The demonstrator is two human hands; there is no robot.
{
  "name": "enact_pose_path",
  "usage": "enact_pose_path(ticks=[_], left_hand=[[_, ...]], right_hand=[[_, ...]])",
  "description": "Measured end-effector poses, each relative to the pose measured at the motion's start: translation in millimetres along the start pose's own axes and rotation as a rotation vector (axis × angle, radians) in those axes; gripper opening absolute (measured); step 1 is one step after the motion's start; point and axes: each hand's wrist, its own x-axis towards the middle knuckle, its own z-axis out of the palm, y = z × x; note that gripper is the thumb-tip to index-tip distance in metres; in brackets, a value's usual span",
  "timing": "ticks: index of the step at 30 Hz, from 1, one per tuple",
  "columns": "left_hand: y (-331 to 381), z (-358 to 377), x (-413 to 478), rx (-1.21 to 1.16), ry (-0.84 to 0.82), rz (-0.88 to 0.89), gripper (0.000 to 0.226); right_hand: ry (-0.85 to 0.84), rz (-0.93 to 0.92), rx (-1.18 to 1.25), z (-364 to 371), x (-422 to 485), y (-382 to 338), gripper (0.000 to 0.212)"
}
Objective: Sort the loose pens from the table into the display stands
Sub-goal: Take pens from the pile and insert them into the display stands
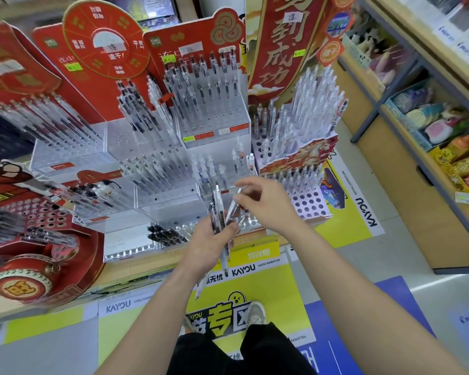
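Loose pens (167,235) lie in a small dark cluster on the table (130,269) near its front edge, just left of the left hand (207,244). A further bundle of pens (217,209) stands upright in that hand, whose fingers are curled round the bundle's middle. The right hand (266,204) is above and to the right, thumb and forefinger closed together on the upper part of a single clear pen (233,207) that touches the bundle; its other fingers are spread and hold nothing. Judged step: separating one pen for insertion. Hazard one: the bundle is held at mid-length only, and its lower ends project below the palm, past the table edge; any slackening of the grip during separation would probably let neighbouring pens slide down to the floor (431,293). Hazard two: clips may catch on one another, so a second pen could be dragged out with the first. Hazard three: the clear tiered stand (171,169) directly ahead is densely filled; a wrist or the bundle swept across it could topple standing pens. Hazard four: several stands carry similar transparent pens and the markings cannot be read here, so misplacement is plausible. The white perforated stand (309,204) to the right shows open holes; a tilted pen would likely miss them
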Motion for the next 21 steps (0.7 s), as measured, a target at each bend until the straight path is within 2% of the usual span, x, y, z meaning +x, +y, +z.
enact_pose_path(ticks=[6, 12, 14, 17, 21], left_hand=[[-10, -5, -1, -0.068, -0.01, -0.023, 0.009], [-16, -7, 2, -0.056, 0.03, -0.085, 0.01], [-14, -5, 5, -0.046, 0.039, -0.094, 0.011], [-9, 0, 12, -0.025, 0.045, -0.074, 0.013], [-2, 5, 20, 0.013, 0.049, -0.059, 0.009]], right_hand=[[0.195, -0.037, 0.121, -18, 10, -10, 0.019], [0.377, -0.094, 0.195, -70, 6, -3, 0.008], [0.43, -0.085, 0.141, -86, 0, 9, 0.002], [0.488, -0.061, 0.0, -96, -7, 28, 0.008], [0.46, -0.001, -0.105, -89, -8, 49, 0.005]])
